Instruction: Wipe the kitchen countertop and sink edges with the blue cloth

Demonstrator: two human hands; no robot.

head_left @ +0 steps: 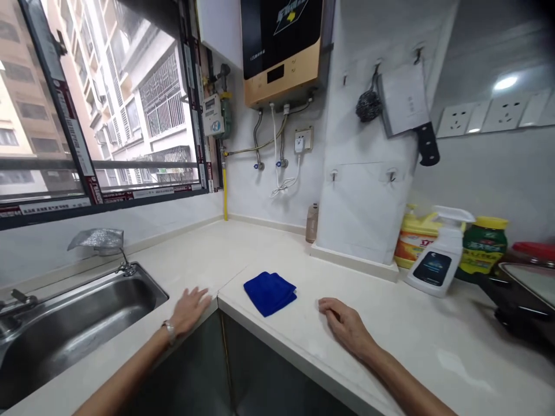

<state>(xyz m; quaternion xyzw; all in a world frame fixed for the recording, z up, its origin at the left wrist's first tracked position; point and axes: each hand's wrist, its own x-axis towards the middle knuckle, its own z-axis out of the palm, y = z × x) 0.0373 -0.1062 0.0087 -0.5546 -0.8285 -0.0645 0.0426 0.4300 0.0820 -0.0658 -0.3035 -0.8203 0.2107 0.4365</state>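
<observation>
My left hand point(189, 311) lies flat on the white countertop point(182, 248), fingers spread, between the sink's corner and the counter's inner corner. A bracelet circles that wrist. My right hand point(347, 326) rests on the counter with its fingers together and loosely curled; nothing shows in it. Between the two hands lies a folded dark blue cloth point(269, 293), near the front edge. Neither hand touches the cloth, and the right one is a short way to its right.
At left is a steel sink point(87, 306) with a tap point(17, 303). A spray bottle point(440, 254), a yellow jug point(414, 234), a green tub point(484, 245) and a black-handled pan point(524, 306) stand right. A cleaver point(407, 104) hangs on the pillar; a small bottle point(311, 223) stands behind.
</observation>
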